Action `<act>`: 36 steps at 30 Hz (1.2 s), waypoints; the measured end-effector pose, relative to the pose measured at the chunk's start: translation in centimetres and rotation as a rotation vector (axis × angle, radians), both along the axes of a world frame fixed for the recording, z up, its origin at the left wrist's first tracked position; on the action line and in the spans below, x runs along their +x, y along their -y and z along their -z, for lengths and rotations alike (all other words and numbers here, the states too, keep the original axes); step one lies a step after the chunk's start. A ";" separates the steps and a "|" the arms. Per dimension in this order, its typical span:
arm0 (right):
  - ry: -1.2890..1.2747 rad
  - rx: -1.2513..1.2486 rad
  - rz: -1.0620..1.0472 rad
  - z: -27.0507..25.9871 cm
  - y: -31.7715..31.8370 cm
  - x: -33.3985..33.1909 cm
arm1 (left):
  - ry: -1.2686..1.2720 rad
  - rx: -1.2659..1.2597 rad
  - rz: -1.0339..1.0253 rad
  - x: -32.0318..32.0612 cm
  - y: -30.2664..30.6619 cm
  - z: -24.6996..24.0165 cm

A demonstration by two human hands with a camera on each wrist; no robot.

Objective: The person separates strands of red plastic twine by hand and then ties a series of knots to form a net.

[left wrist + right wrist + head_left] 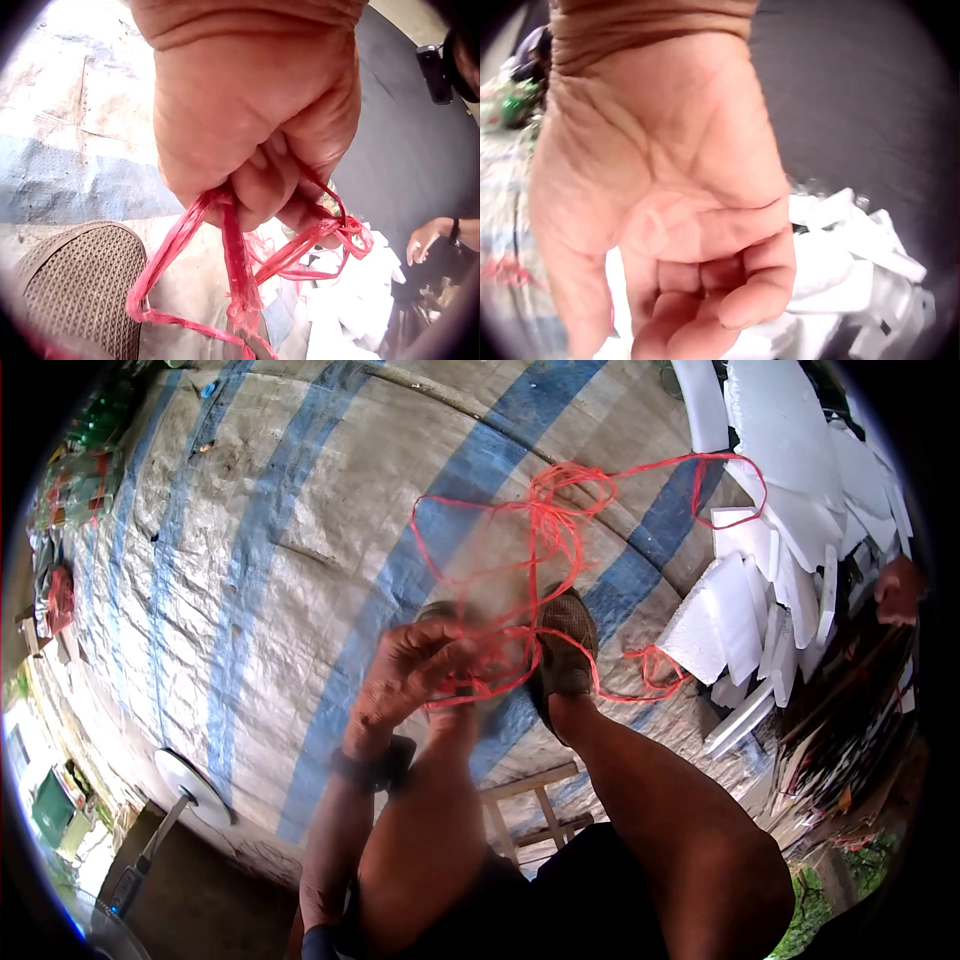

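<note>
Red plastic string lies in loops and a loose tangle over the striped sheet and around the feet. The left hand grips part of it above one shoe; up close, the left hand has curled fingers with flattened red strands hanging from them. Far off to the right, beside the white foam pieces, is the right hand. In its own wrist view the right hand has its palm showing and its fingers loosely bent, with nothing seen in them.
White foam pieces are heaped at the right, above a stack of thin brown sheets. Two shoes stand on the blue-striped sheet. A wooden frame lies between the legs, and a round white disc stands lower left.
</note>
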State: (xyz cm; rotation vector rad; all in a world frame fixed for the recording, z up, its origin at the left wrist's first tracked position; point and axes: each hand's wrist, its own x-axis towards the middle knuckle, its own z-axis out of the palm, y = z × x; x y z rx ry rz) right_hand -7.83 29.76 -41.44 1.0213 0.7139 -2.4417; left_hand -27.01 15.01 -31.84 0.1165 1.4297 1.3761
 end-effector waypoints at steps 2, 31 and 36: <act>-0.321 0.466 -0.965 -3.8 -3.5 -2.4 | 0.013 0.026 -0.001 -0.2 -0.2 0.3; -0.683 1.248 -0.864 -4.1 -16.0 -27.1 | -0.002 0.043 0.135 -0.4 -1.6 0.6; -0.656 0.885 -0.445 -9.8 -11.6 -32.8 | -0.022 0.009 0.172 -0.5 -1.3 2.1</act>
